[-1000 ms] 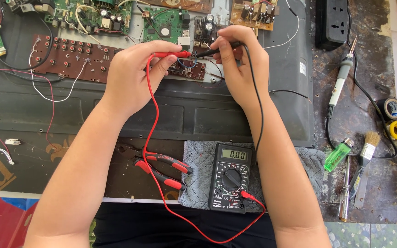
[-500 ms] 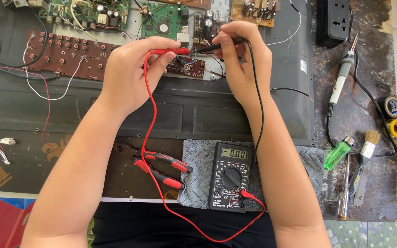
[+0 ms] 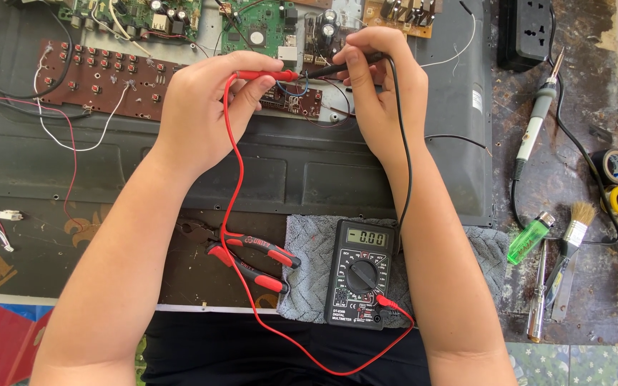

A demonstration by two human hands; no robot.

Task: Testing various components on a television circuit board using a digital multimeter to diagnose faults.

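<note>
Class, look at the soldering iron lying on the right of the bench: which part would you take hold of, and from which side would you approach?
Probably the pale handle of the soldering iron, from above. It lies flat with its metal tip toward the black socket strip and its black cord trailing toward the lighter, so the handle's middle is the bare, safe part.

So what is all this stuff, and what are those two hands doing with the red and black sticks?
The picture comes from a camera on the person's head, looking down at a workbench. The left hand holds a red probe and the right hand holds a black probe. Their tips meet over a small brown circuit board. Wires run from the probes to a black meter lying on a grey cloth. Nearby lie red-handled pliers, a soldering iron, a green lighter and a small brush.
</note>
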